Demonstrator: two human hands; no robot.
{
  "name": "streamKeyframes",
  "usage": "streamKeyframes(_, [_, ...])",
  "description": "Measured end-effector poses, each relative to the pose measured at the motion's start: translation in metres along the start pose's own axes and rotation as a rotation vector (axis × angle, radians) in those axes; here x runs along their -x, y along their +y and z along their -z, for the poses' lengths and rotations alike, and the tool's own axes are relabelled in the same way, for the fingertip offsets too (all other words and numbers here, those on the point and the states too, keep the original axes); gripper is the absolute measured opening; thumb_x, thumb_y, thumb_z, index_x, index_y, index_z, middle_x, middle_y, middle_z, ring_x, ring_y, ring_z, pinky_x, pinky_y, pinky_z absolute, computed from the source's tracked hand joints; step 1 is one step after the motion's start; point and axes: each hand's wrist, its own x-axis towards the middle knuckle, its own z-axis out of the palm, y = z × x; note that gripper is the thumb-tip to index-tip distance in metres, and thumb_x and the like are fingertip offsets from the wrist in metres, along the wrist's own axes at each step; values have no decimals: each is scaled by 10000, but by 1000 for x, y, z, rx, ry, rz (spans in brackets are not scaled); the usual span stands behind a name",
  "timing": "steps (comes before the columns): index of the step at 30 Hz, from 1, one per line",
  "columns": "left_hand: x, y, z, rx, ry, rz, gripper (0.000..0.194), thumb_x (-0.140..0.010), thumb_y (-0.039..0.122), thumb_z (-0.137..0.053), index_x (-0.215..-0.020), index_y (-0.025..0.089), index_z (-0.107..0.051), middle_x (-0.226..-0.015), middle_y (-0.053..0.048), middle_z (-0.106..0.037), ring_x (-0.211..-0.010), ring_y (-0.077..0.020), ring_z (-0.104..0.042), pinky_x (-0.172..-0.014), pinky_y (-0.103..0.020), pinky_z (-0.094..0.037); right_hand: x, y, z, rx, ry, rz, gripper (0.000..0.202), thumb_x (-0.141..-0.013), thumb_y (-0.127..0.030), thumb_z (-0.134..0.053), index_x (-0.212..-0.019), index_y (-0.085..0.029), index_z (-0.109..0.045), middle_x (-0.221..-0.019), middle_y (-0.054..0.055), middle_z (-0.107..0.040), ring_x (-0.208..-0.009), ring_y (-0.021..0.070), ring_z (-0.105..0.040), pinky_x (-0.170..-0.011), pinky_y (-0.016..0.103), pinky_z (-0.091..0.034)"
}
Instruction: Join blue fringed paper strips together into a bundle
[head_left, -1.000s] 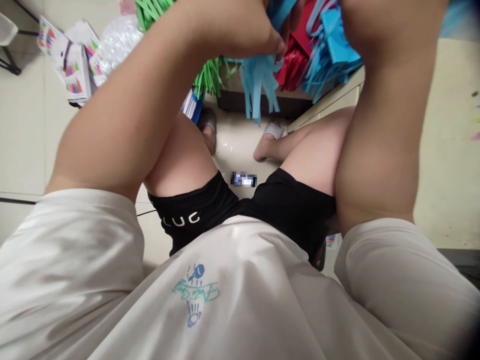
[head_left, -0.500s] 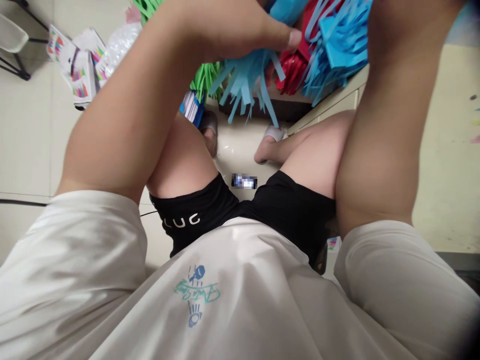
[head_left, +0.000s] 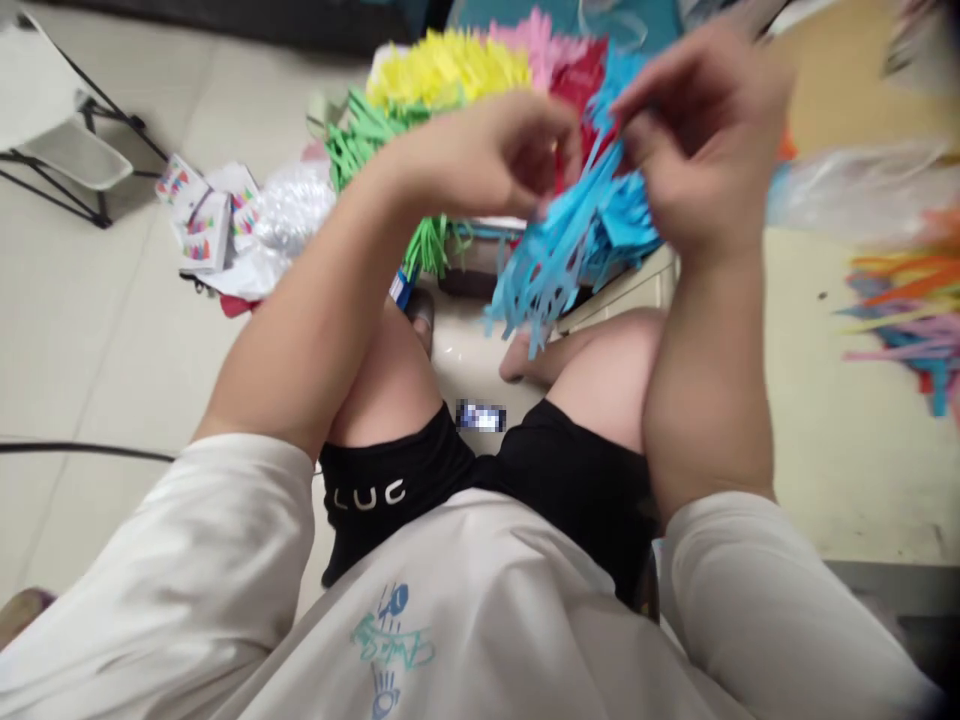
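Observation:
A light blue paper tassel (head_left: 544,265) hangs in front of me, its cut strips pointing down and left. My left hand (head_left: 517,150) curls its fingers and thumb around the tassel's left side; motion blurs the fingertips. At the tassel's upper right end, my right hand (head_left: 701,150) pinches with thumb and fingers. Just behind lie more blue fringed strips (head_left: 626,225) and a red fringed bundle (head_left: 581,80). Yellow fringe (head_left: 450,70), pink fringe (head_left: 540,40) and green fringe (head_left: 367,135) are heaped to the left, partly behind my left forearm.
A pale table (head_left: 840,430) on the right bears multicoloured strips (head_left: 907,310) and clear plastic wrap (head_left: 862,190). On the floor at left are printed packets (head_left: 202,225), a silvery plastic bag (head_left: 292,220) and a folding chair (head_left: 67,120). A blurred-out phone-like object (head_left: 481,416) shows between my legs.
The view has tilted up, so both hands and the coloured heap now show more fully. My hands are close together at the blue tassel, which hangs lower and farther right of my left hand.

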Motion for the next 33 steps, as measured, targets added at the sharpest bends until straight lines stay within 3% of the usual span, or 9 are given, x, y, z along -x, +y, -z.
streamKeyframes(1, [0, -1, 0, -17, -1, 11, 437, -905, -128, -783, -1311, 31, -812, -1017, -30, -793, -897, -46, -720, -918, -165, -556, 1, -2, -2, 8, -34, 72, 418, -1051, -468, -960, -1142, -86, -816, -1131, 118, -760, -970, 60, -646, -985, 248, -609])
streamKeyframes(3, [1, -5, -2, 86, 23, 25, 383, -865, -117, -764, -1195, 75, -792, -1111, -63, -837, -1002, -105, -806, -938, -195, -625, 4, -3, -6, 3, -103, 53, 442, -1015, -527, -988, -1103, -121, -836, -1004, 99, -738, -916, 83, -655, -972, 284, -641])
streamKeyframes(5, [2, -10, -5, 292, 47, -4, 302, -898, -36, -771, -1168, 100, -769, -1138, -68, -845, -1085, -135, -848, -1000, -227, -674, 10, -3, -11, -25, -115, 23, 509, -1020, -637, -957, -1110, -150, -839, -1033, 90, -749, -966, 115, -700, -1011, 320, -687])
streamKeyframes(7, [3, -15, -8, 459, 47, -62, 234, -939, 91, -836, -1159, 108, -755, -1055, -57, -827, -1016, -124, -843, -976, -226, -683, 15, -5, -17, -72, -109, 60, 537, -1035, -690, -919, -1122, -165, -846, -1082, 82, -764, -1013, 123, -729, -1038, 323, -708])
streamKeyframes(10, [6, -19, -13, 550, 21, -110, 400, -890, 259, -1008, -1123, 112, -717, -937, -38, -783, -878, -95, -794, -846, -180, -634, 20, -12, -25, -127, -102, 110, 457, -1060, -630, -895, -1128, -179, -865, -1110, 71, -782, -1031, 104, -741, -1044, 276, -706])
streamKeyframes(14, [5, -21, -16, 564, -16, -124, 611, -769, 366, -1144, -1083, 119, -682, -969, -46, -788, -852, -76, -773, -802, -154, -608, 21, -18, -28, -166, -66, 104, 304, -1050, -469, -877, -1098, -169, -874, -1082, 63, -797, -973, 82, -736, -1020, 235, -698])
streamKeyframes(18, [4, -21, -17, 559, -38, -149, 590, -752, 368, -1144, -1005, 108, -679, -959, -42, -777, -830, -54, -745, -798, -138, -602, 21, -19, -27, -149, -38, 114, 228, -1034, -384, -839, -1079, -166, -891, -1027, 56, -793, -898, 66, -711, -960, 203, -670])
streamKeyframes(26, [4, -22, -18, 495, 15, -69, 522, -738, 356, -1087, -1004, 125, -701, -961, -69, -787, -818, -107, -766, -828, -230, -660, 22, -21, -29, -40, -40, 20, 333, -1038, -472, -759, -1083, -174, -902, -1081, 91, -812, -950, 115, -713, -980, 262, -662])
streamKeyframes(33, [1, -22, -17, 479, 4, -89, 436, -758, 298, -1057, -938, 116, -704, -881, -41, -754, -799, -64, -712, -779, -163, -596, 21, -21, -28, 9, -37, 9, 390, -1049, -525, -732, -1103, -157, -849, -1051, 96, -777, -955, 126, -695, -986, 261, -656])
